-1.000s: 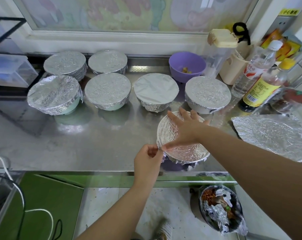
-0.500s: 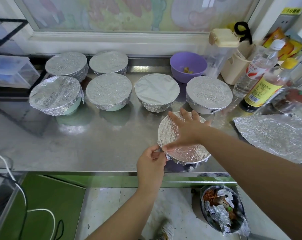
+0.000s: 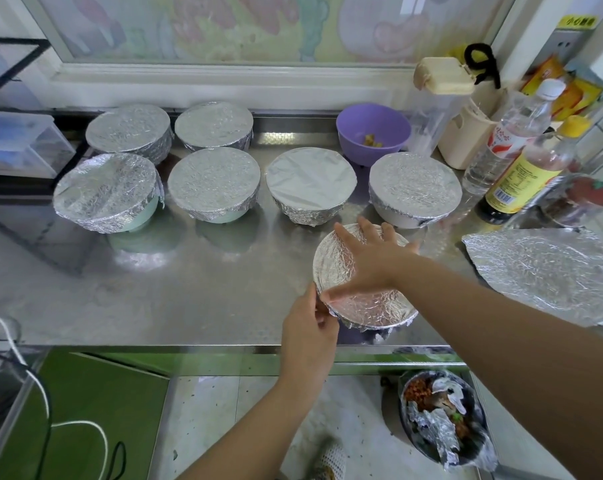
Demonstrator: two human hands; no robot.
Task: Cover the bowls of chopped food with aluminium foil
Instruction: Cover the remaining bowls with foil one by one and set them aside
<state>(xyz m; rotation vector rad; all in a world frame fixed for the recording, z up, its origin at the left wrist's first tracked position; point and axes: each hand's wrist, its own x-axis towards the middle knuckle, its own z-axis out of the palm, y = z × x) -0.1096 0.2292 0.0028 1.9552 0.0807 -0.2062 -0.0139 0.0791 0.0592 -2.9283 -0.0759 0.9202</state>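
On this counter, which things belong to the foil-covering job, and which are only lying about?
Job: front bowl, right hand pressing its foil, left hand pinching the foil edge; six covered bowls; uncovered purple bowl; spare foil sheet.
Lying about: clear bottle; sauce bottle; clear jug with cream lid; plastic box at left; bin on the floor.

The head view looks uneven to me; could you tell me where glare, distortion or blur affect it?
Head view: glare patches on the stainless steel counter and the near foil-covered round bowl; wide-angle distortion slants the white window frame sides; the white mesh shoe below is blurred.
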